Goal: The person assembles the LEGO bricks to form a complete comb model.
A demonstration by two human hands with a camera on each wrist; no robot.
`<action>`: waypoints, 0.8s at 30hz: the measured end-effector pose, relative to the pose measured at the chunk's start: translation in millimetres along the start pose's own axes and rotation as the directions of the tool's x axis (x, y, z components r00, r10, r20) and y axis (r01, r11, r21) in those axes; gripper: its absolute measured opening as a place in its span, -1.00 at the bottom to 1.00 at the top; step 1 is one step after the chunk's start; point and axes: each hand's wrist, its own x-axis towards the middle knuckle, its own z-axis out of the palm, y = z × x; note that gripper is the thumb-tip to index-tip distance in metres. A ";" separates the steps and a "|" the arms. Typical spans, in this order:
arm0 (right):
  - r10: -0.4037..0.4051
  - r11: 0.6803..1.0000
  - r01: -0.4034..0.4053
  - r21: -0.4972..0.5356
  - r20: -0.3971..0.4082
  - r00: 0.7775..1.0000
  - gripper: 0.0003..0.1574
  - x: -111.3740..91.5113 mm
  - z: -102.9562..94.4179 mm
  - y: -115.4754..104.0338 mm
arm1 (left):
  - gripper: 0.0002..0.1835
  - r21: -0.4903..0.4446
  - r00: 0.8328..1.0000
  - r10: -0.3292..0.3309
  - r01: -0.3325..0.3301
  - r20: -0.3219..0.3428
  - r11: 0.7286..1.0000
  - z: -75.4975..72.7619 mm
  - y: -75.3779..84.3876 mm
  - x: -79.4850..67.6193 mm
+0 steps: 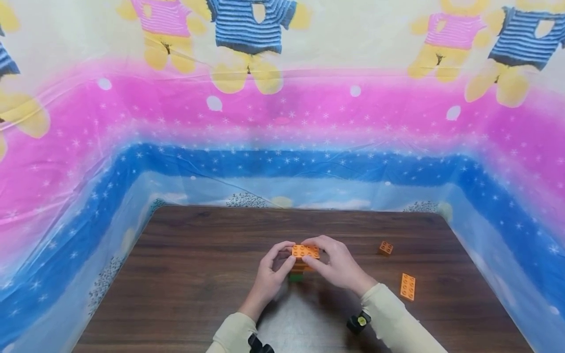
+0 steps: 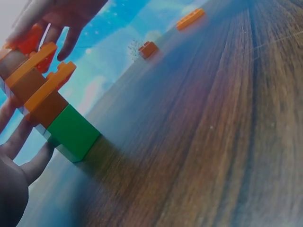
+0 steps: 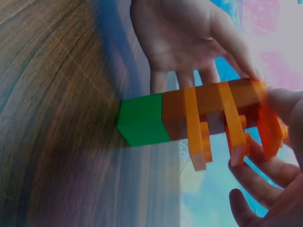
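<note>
A stack of toy building bricks stands on the table. At its base is a green brick [image 3: 142, 119], and above it brown bricks [image 3: 173, 113] alternate with flat orange bricks that stick out to one side. The top orange brick [image 1: 305, 251] shows its studs upward in the head view. My left hand [image 1: 270, 272] is around the stack's left side, thumb near the top brick's edge and fingers along the back. From the other side my right hand [image 1: 337, 264] pinches the top orange brick between thumb and fingers. Whether that brick is fully seated cannot be told.
To the right on the dark wooden table [image 1: 198, 284] lie a small brown brick [image 1: 386, 247] and, closer in, a flat orange brick [image 1: 408, 287]. A patterned cloth [image 1: 282, 164] hangs around the table's back and sides.
</note>
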 end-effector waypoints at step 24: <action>0.145 0.954 -0.192 -0.231 -0.205 0.968 -0.43 -32.0 -65.1 86.4 | -0.64 -0.011 1.000 0.018 -0.018 -0.016 1.000 0.7 -4.1 0.3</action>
